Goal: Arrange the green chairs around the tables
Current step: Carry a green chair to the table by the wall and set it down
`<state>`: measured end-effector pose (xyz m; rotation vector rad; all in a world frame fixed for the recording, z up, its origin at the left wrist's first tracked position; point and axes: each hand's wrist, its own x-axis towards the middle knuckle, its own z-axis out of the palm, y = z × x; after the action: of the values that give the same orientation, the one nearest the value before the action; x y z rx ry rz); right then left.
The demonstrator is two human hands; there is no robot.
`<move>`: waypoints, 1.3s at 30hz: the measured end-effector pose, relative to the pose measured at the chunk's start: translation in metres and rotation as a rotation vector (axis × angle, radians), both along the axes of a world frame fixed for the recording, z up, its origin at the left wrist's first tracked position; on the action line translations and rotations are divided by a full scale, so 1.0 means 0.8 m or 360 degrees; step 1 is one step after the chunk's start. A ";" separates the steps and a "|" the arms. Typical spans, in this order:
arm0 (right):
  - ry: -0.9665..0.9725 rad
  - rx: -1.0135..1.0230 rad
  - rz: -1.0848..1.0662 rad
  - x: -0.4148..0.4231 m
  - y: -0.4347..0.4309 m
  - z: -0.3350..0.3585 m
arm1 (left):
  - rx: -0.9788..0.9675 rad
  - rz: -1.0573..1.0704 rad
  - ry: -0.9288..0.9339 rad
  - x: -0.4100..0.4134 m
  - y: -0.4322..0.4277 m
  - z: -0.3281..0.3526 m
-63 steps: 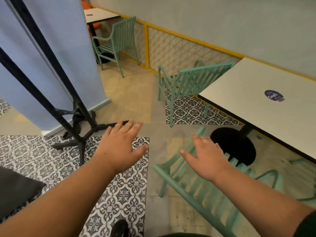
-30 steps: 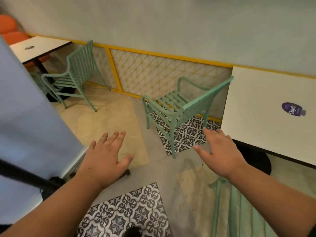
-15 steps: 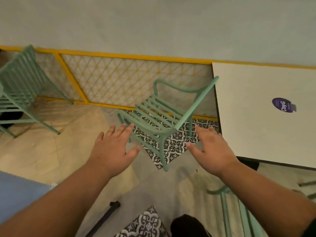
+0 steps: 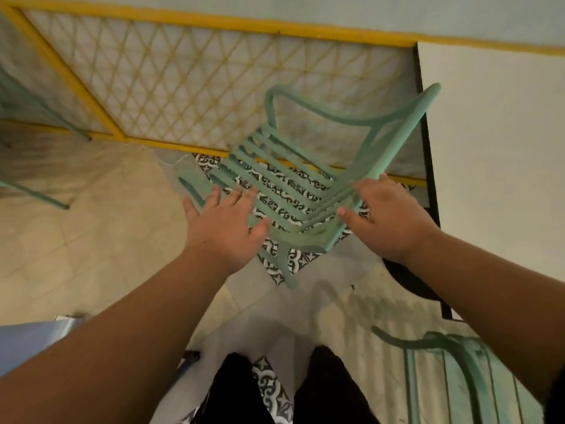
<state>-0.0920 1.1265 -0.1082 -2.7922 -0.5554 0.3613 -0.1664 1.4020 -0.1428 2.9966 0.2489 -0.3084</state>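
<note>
While two spread hands [image 4: 226,231] [image 4: 389,221] extend, three green chairs [image 4: 305,238] [image 4: 452,344] [image 4: 36,195] and one table [image 4: 495,133] stand.

Only one view is given, taken from a wide-angle camera worn on the head. It is held above the green chair [image 4: 305,238], on its near side, and is tilted steeply down at it from close by. The yellow lattice railing [image 4: 195,18] is caught beyond the chair, the desk [image 4: 495,148] to the chair's right, the wearer's legs [image 4: 238,393] nearest the lens.
</note>
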 end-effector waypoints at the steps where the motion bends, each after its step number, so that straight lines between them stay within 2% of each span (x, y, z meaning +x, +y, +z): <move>1: -0.0034 0.0041 -0.0029 0.011 0.001 -0.007 | -0.0004 -0.0020 0.0009 0.011 0.002 -0.014; 7: -0.0094 -0.0064 -0.0015 0.077 0.011 -0.043 | -0.0140 -0.0134 0.0060 0.061 -0.003 -0.096; 10: -0.0194 -0.0279 0.0093 0.101 0.011 -0.061 | -0.0312 -0.0245 0.0119 0.070 -0.017 -0.129; 13: -0.0360 -0.0253 0.0140 0.108 0.012 -0.075 | -0.0449 -0.0381 0.0193 0.074 -0.027 -0.157; 16: -0.0553 -0.0194 0.0187 0.111 0.011 -0.084 | -0.0650 -0.0284 0.0215 0.074 -0.038 -0.182; 18: -0.0576 -0.0156 0.0188 0.113 0.010 -0.086 | -0.0899 -0.0130 0.0123 0.077 -0.045 -0.195; 20: -0.0605 -0.0134 0.0177 0.113 0.009 -0.088 | -0.1005 -0.0018 0.0064 0.085 -0.048 -0.205; 28: -0.0744 -0.0028 0.0198 0.115 0.010 -0.095 | -0.1133 0.0052 -0.0075 0.087 -0.051 -0.216; 39: -0.0773 0.0007 0.0193 0.098 0.018 -0.093 | -0.1088 0.0079 -0.0132 0.083 -0.044 -0.227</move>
<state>-0.0139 1.1413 -0.1828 -2.8482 -0.8268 -0.3081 -0.1000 1.3669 -0.3243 2.3180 0.1647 -0.2076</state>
